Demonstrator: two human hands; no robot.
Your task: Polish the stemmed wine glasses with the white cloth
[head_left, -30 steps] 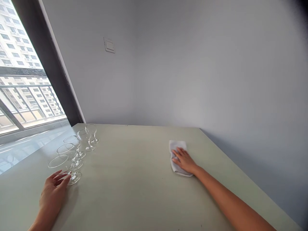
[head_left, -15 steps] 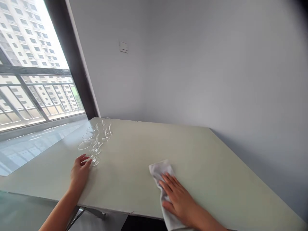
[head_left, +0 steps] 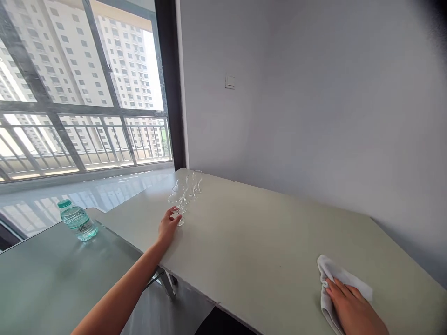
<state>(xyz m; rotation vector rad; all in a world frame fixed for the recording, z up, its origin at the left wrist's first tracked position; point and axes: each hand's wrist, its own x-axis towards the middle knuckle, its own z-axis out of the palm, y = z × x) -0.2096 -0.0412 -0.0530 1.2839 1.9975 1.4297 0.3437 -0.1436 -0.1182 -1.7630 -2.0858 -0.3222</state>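
Observation:
My left hand is at the near end of a row of several clear stemmed glasses. Its thumb and fingers close around the lower part of the nearest glass, which stands upright with its round foot on the table. Over to the right, my right hand presses a white cloth against the tabletop. Those fingers lie bent over the cloth, and part of it bunches beside them.
The pale table meets the grey wall at the back. A lower greenish table adjoins it at left, bearing a water bottle. Large windows stand beyond, and a wall switch is above.
The view has swung left, bringing the bottle and side table into sight. My right hand and the cloth have shifted right across the table. My left hand stays at the nearest glass.

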